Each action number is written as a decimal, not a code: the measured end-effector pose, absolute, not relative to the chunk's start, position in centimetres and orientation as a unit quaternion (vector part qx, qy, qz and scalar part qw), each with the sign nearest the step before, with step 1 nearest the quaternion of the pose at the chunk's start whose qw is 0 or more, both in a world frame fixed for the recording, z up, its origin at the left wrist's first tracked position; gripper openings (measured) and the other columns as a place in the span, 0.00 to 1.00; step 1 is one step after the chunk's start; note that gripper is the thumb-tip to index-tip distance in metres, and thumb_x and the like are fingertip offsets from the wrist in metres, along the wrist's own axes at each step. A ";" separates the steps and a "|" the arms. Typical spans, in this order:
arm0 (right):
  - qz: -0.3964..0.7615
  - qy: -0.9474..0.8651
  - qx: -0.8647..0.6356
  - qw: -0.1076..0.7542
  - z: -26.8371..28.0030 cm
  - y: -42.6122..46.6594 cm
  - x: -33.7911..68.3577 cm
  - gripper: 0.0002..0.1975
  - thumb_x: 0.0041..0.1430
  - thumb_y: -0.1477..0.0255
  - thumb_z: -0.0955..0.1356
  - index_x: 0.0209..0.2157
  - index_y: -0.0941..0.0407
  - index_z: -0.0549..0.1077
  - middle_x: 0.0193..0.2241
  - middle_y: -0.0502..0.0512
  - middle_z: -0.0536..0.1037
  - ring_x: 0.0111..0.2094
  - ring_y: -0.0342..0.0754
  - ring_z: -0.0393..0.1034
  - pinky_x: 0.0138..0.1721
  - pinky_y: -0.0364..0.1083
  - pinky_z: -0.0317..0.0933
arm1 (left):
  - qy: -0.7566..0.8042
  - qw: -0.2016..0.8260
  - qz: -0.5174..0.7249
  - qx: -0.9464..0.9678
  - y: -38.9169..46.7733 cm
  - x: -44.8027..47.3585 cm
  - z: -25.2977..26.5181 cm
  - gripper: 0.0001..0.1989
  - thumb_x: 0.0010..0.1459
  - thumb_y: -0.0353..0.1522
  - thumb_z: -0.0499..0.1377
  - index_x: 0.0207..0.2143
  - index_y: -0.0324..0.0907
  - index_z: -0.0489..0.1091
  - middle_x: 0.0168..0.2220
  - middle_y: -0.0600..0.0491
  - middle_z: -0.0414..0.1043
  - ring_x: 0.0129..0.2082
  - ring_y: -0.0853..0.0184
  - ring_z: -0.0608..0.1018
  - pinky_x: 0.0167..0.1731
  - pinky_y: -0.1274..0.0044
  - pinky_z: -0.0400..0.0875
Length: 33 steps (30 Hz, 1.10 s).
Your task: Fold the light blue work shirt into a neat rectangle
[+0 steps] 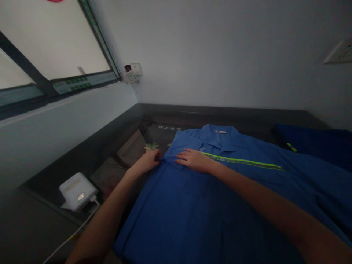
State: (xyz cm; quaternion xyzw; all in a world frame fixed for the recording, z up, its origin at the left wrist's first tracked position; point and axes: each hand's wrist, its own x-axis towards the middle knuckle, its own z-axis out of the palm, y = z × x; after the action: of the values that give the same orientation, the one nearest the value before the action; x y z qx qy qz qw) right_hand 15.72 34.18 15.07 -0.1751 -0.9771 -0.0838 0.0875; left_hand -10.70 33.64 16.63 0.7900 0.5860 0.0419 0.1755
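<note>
A blue work jacket [192, 198] with a collar and a yellow-green stripe across its chest lies spread on a dark table. At the jacket's left edge, my left hand [150, 158] is closed, its fingers pinching the fabric. My right hand [194, 160] rests flat on the folded-over cloth beside the stripe, its fingers stretched out toward the left. One sleeve of the jacket is laid inward under my right hand, while the other side runs off to the right.
A white box-shaped device [78, 190] with a plugged-in white cable stands on the table at left. Dark blue folded clothing [316, 143] lies at far right. Wall sockets [133, 73] and a window frame are at upper left. The table [203, 112] meets the wall behind.
</note>
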 end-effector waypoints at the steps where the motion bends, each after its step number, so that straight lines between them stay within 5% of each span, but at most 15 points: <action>1: -0.083 -0.977 -0.176 0.089 15.0 34.3 15.8 0.18 0.64 0.78 0.59 0.52 0.58 0.70 0.51 0.63 0.74 0.51 0.52 0.69 0.53 0.55 0.60 | 0.584 0.165 0.041 0.794 33.6 -10.7 16.7 0.10 0.48 0.26 0.55 0.35 0.41 0.65 0.31 0.53 0.71 0.32 0.67 0.74 0.31 0.78 0.64; 12: -0.026 -0.974 -0.210 0.084 15.1 33.7 18.4 0.19 0.61 0.80 0.61 0.51 0.56 0.72 0.52 0.59 0.74 0.52 0.52 0.69 0.53 0.53 0.62 | 0.519 0.142 0.005 0.843 32.2 -9.7 17.4 0.12 0.46 0.24 0.53 0.35 0.42 0.67 0.36 0.51 0.69 0.33 0.66 0.72 0.32 0.78 0.63; 16: -0.020 -0.971 -0.221 0.085 14.5 33.2 18.8 0.20 0.60 0.80 0.61 0.52 0.58 0.71 0.54 0.62 0.71 0.55 0.52 0.66 0.54 0.53 0.62 | 0.487 0.185 -0.005 0.854 32.4 -10.1 17.6 0.08 0.54 0.33 0.54 0.35 0.41 0.69 0.35 0.50 0.70 0.34 0.65 0.73 0.34 0.77 0.64; 19: -0.015 -0.970 -0.227 0.085 14.6 32.8 19.0 0.21 0.60 0.81 0.60 0.53 0.60 0.70 0.55 0.62 0.70 0.55 0.53 0.66 0.54 0.53 0.62 | 0.516 0.191 0.020 0.835 32.9 -9.9 17.3 0.14 0.61 0.38 0.48 0.33 0.40 0.69 0.34 0.49 0.72 0.34 0.64 0.74 0.34 0.76 0.65; 23: 0.008 -0.968 -0.237 0.085 14.9 32.9 19.2 0.21 0.59 0.81 0.60 0.52 0.59 0.72 0.54 0.60 0.72 0.54 0.51 0.67 0.54 0.51 0.62 | 0.588 0.164 0.059 0.790 33.1 -9.0 16.3 0.13 0.59 0.40 0.53 0.41 0.41 0.67 0.33 0.50 0.74 0.32 0.63 0.76 0.31 0.76 0.65; 33: 0.064 -0.948 -0.286 0.121 15.9 33.6 19.0 0.19 0.57 0.81 0.61 0.46 0.56 0.76 0.48 0.56 0.76 0.49 0.50 0.70 0.51 0.50 0.64 | 0.585 0.081 0.055 0.805 32.1 -7.9 16.9 0.11 0.60 0.34 0.53 0.45 0.42 0.65 0.43 0.46 0.72 0.39 0.60 0.77 0.36 0.72 0.70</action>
State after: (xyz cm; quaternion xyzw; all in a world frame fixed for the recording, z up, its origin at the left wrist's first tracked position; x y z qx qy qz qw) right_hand 19.01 33.61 15.92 -0.2864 -0.9482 0.0642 0.1213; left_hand -7.93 32.13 16.92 0.8052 0.5850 0.0548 0.0807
